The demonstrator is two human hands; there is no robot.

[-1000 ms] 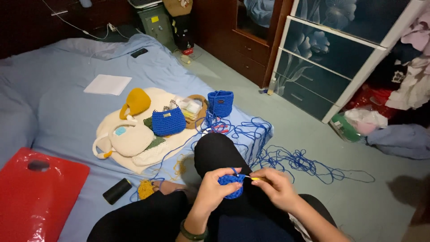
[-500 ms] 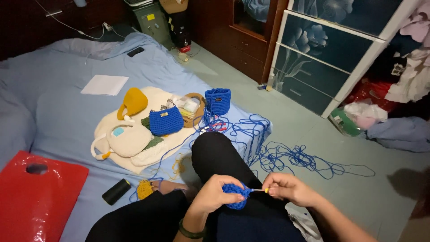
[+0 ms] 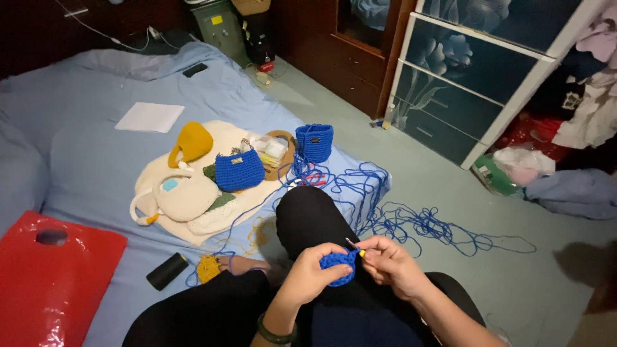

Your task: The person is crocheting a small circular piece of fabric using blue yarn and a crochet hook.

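Note:
My left hand (image 3: 313, 277) pinches a small round blue crochet piece (image 3: 339, 266) over my lap. My right hand (image 3: 389, 262) holds a crochet hook (image 3: 354, 246) with a yellow grip, its tip at the top edge of the piece. Blue yarn (image 3: 411, 222) trails from the work across the mattress edge and lies tangled on the floor. My legs in black trousers (image 3: 308, 218) are folded beneath my hands.
On a cream cloth lie a blue crochet bag (image 3: 239, 169), a yellow bag (image 3: 191, 142), a cream bag (image 3: 183, 197) and a blue basket (image 3: 314, 141). A red plastic bag (image 3: 45, 276), black cylinder (image 3: 167, 270), white paper (image 3: 150, 117), and a dark glass-front cabinet (image 3: 475, 77) surround me.
My hands and the blue piece dipped to the right, then drew back together over my knee. The view shifted slightly; the bags on the cloth have not moved.

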